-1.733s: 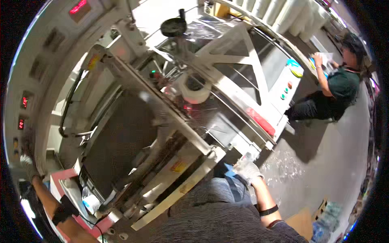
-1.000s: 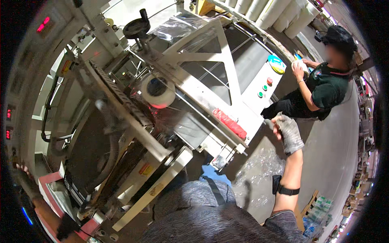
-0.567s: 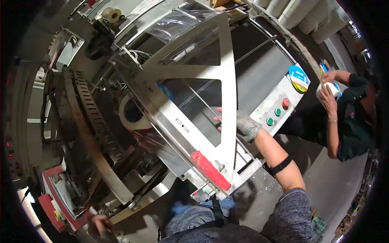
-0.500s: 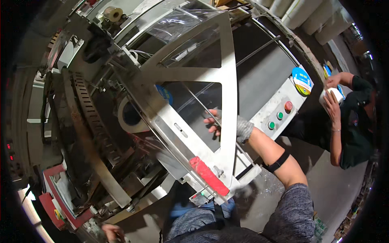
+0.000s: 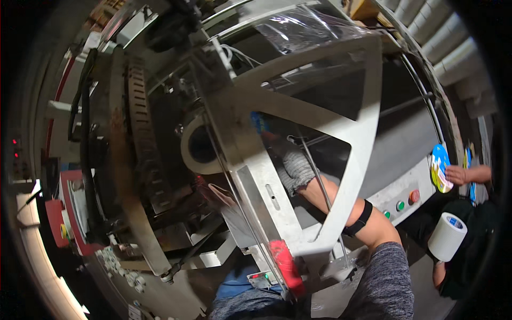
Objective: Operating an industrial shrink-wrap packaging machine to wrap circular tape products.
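My right hand point(image 5: 292, 160), in a grey fingerless glove, reaches through the opening of a large pale metal frame point(image 5: 368, 122). Its fingertips are close to a blue label point(image 5: 258, 122) behind the frame's inner edge. The frame bars and shadow hide most of the fingers, so whether they grip or touch the label is unclear. A thin metal rod point(image 5: 314, 170) crosses in front of the wrist. Left of the frame, a wide-cored roll point(image 5: 193, 145) sits inside the machine. My left hand is out of the picture.
At right, a co-worker's hand point(image 5: 464, 175) touches a blue-and-yellow disc point(image 5: 440, 166); a white roll point(image 5: 448, 237) is beside them. The control panel has a red button point(image 5: 414, 197) and green buttons. Red wrapping point(image 5: 286, 266) covers the frame's near corner. Clear film point(image 5: 309, 32) lies across the far end.
My right hand has moved left and deeper through the frame, toward the blue label. My left hand has left the picture. The co-worker's hand now touches the disc; the whole view has shifted.
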The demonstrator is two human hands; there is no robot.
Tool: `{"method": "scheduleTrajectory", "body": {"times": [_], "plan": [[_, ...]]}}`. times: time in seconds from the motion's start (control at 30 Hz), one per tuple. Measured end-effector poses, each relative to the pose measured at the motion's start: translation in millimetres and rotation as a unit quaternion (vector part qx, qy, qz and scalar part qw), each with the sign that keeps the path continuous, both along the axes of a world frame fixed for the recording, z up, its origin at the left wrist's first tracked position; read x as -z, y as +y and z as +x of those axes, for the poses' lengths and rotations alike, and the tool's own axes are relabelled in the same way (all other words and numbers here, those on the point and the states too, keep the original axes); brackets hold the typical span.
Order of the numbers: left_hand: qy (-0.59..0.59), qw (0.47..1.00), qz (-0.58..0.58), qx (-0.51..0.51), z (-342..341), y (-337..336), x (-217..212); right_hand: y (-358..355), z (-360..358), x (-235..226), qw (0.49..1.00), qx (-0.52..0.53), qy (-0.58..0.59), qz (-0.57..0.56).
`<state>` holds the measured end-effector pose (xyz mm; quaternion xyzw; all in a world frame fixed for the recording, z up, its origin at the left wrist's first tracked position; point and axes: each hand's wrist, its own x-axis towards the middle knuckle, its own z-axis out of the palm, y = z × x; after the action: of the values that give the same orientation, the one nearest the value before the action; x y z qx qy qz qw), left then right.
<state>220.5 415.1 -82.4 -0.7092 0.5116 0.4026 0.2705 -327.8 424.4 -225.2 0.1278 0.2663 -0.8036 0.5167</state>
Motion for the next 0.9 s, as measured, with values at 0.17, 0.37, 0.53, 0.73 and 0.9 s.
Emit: {"method": "scheduleTrajectory", "body": {"times": [0.17, 0.37, 0.53, 0.73, 0.9], "plan": [[-0.029, 0.999, -0.016, -0.01, 11.3, 17.6, 15.2, 11.0, -3.0, 15.0, 0.923, 0.018, 0.34, 0.179], [-0.037, 0.999, -0.01, -0.003, 17.1, 31.6, 37.4, 31.8, -13.9, 21.4, 0.627, -0.044, 0.711, 0.315], [-0.055, 0.998, -0.013, -0.007, 31.9, 46.6, 43.1, 11.2, -22.8, 26.1, 0.499, -0.057, 0.813, 0.295], [-0.072, 0.997, -0.015, -0.012, 42.7, 56.6, 50.4, -2.7, -18.8, 26.6, 0.628, -0.117, 0.736, 0.227], [-0.078, 0.997, -0.015, -0.013, 47.1, 59.0, 53.4, 7.8, -12.9, 28.6, 0.609, -0.142, 0.754, 0.2]]}}
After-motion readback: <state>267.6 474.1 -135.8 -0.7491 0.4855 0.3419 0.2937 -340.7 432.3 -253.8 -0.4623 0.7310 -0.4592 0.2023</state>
